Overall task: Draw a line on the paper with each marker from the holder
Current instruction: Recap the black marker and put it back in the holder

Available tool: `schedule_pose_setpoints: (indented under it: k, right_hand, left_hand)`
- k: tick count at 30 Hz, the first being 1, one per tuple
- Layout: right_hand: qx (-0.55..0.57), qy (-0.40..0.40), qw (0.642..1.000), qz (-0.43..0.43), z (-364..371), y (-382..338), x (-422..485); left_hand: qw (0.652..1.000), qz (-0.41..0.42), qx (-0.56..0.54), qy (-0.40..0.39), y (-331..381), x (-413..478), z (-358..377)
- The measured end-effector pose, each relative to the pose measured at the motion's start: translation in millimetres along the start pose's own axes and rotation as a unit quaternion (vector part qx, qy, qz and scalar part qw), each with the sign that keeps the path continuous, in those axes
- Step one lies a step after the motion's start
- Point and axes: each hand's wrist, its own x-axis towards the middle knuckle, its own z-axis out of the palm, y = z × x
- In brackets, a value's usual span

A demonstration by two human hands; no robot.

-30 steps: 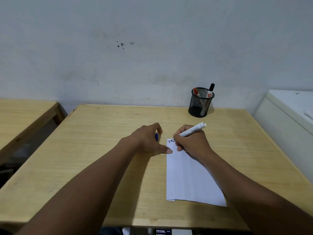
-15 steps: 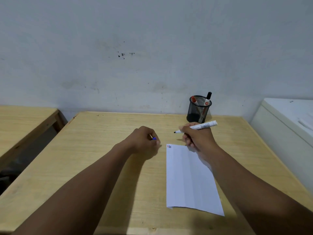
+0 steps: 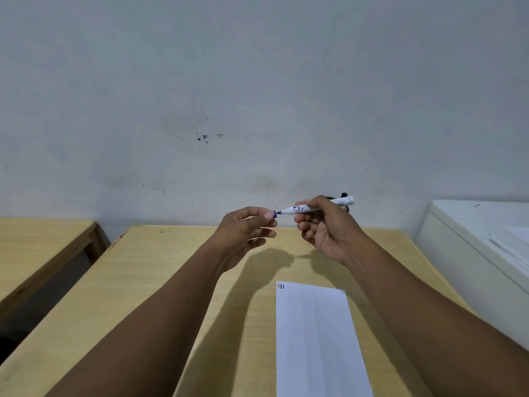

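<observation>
My right hand [image 3: 326,227] holds a white marker [image 3: 302,208] level in the air above the table, its dark tip pointing left. My left hand [image 3: 246,230] pinches the blue cap [image 3: 274,214] between thumb and fingers, its mouth almost touching the marker's tip. The white paper [image 3: 317,336] lies below on the wooden table [image 3: 160,282], with three short lines, one red and two dark, at its top left corner [image 3: 281,286]. The holder is almost wholly hidden behind my right hand; only a black marker top [image 3: 344,194] shows above it.
A white cabinet [image 3: 481,239] stands against the table's right side. A second wooden table [image 3: 37,247] is on the left across a dark gap. A pale wall rises right behind the table's far edge.
Both hands have lifted off the paper and come together in the air. The marker has turned level, and the cap has come up to its tip. The view has tilted upward.
</observation>
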Motion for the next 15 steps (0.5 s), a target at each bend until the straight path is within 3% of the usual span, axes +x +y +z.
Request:
schedule_pose_setpoints:
  k: [6,12,15]
  right_hand:
    - [-0.004,-0.016,1.0,0.004,1,2,5]
    - [0.026,-0.032,0.999,0.01,1,9,13]
    - [-0.113,-0.043,0.992,0.039,-4,-7,17]
  left_hand:
    - [1.0,0.005,0.0,-0.017,1,6,8]
    - [0.998,0.047,0.044,0.024,2,18,14]
    - [0.987,0.093,0.103,0.082,6,24,15]
